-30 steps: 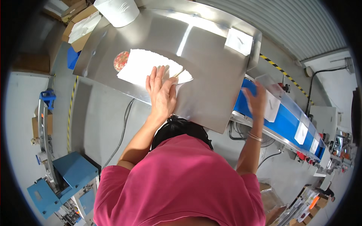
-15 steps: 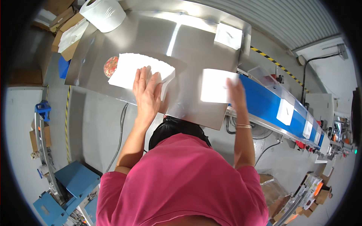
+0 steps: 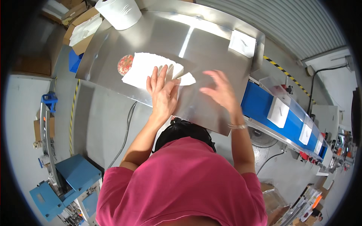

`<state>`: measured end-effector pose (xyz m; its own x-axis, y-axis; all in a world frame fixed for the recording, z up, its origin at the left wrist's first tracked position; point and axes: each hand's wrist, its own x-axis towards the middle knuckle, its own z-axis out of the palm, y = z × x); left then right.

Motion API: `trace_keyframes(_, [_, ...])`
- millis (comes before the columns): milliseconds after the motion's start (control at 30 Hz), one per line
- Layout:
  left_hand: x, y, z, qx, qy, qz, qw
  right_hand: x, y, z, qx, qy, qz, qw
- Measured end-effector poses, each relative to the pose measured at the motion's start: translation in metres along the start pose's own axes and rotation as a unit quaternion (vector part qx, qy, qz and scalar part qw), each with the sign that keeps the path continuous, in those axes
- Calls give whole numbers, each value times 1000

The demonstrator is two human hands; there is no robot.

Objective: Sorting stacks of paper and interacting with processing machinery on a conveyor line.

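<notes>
My left hand (image 3: 162, 90) lies over a fanned stack of white paper pieces (image 3: 145, 71) on the metal table, fingers spread and pressing on it. At the stack's right end, one folded white piece (image 3: 187, 79) sticks out beside my left thumb. To the right of it my right hand (image 3: 220, 88) hovers above the table with fingers apart and nothing in it. A round red mottled disc (image 3: 125, 65) touches or lies close to the stack's left edge.
A metal table (image 3: 166, 34) with a raised back edge carries a large white roll (image 3: 120, 14) and a white square stack (image 3: 242, 43). A blue conveyor belt (image 3: 260, 100) runs off to the right, with several white pieces (image 3: 278, 112). An open cardboard box (image 3: 83, 41) stands at the left.
My right hand has let go of a white square piece and moved left from the conveyor's edge toward the stack. One piece at the stack's right end now sticks out. The view has shifted slightly.
</notes>
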<state>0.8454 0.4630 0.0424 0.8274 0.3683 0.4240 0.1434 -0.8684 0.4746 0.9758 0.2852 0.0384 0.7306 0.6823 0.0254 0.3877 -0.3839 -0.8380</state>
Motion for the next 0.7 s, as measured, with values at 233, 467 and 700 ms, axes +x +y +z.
trace_keyframes(233, [7, -11, -6, 14, -19, 3, 1000, 9, 30, 25, 277, -99, 110, 949])
trace_keyframes(467, [3, -23, -4, 2, 29, 14, 999, -76, 133, -86, 5, 190, 305, 933])
trace_keyframes(700, [4, -18, -4, -24, 19, -6, 1000, -77, 126, -90, -330, 324, 154, 873])
